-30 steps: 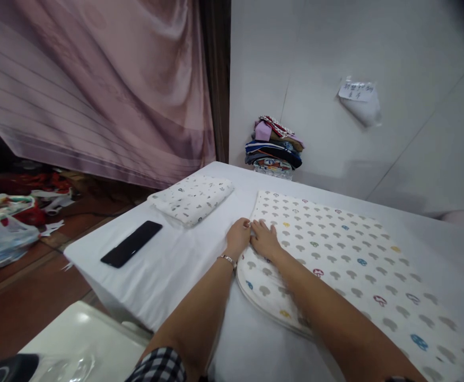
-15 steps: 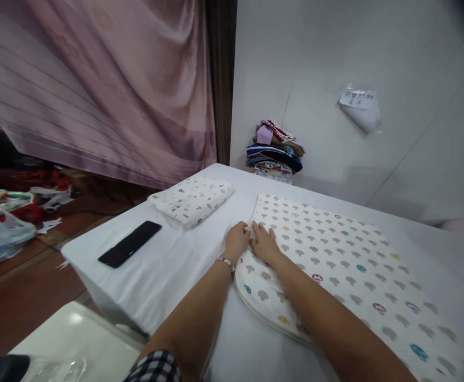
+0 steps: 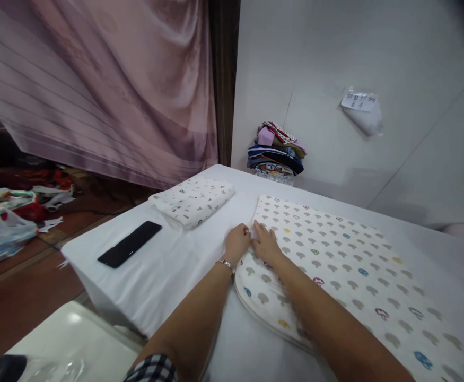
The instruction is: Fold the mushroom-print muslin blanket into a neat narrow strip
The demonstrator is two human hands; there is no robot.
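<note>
A white cloth printed with mushrooms [image 3: 335,254] lies in flat layers across the right side of the table, its near left corner rounded. At its left edge, my left hand [image 3: 238,241] has its fingers curled in a pinch on the cloth's border. Right beside it, my right hand [image 3: 265,243] rests palm down on the cloth with fingers stretched out, pressing near the same edge. A second folded white cloth [image 3: 194,200] with small grey prints sits farther back on the left, apart from both hands.
A black phone [image 3: 130,244] lies on the white-covered table [image 3: 168,276] at left. Folded clothes [image 3: 275,151] are stacked behind the table by the wall. A pale stool [image 3: 72,329] stands at lower left, and plastic bags [image 3: 5,233] lie on the floor. A pink curtain [image 3: 136,95] hangs behind.
Almost nothing differs. The view has shifted very slightly, and both hands keep their places at the cloth's left edge.
</note>
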